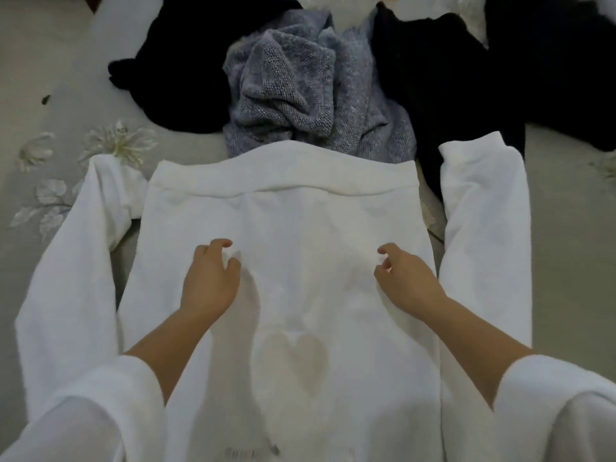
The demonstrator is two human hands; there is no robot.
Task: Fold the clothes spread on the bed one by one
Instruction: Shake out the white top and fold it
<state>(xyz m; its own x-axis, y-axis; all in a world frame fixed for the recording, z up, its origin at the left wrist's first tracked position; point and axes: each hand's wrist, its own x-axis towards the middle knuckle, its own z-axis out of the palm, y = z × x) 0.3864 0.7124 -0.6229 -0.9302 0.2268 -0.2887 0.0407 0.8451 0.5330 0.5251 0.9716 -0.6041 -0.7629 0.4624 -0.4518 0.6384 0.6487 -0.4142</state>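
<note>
Head view: your left hand (pixel 210 281) and right hand (pixel 408 281) sit mid-body on white sweatshirt (pixel 300 211), spread flat on bed (pixel 50 61). Fingers (pixel 221 243) half-curled on cloth; pinch or mere touch, cannot tell.

Risk: pull from here on shallow pinch — body bunches, fold skews.

Beyond fingers: grey knit (pixel 300 95) under hem, black clothes (pixel 450 88) beside it — could drag along. Sleeves (pixel 483 245) lie outboard of each hand.

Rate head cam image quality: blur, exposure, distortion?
Head view: soft overall; left hand and right hand slightly smeared; sweater near blown out, creases faint; black clothes crushed, no detail; soft shadow beside left hand; likely wide-angle bowing at edges.
</note>
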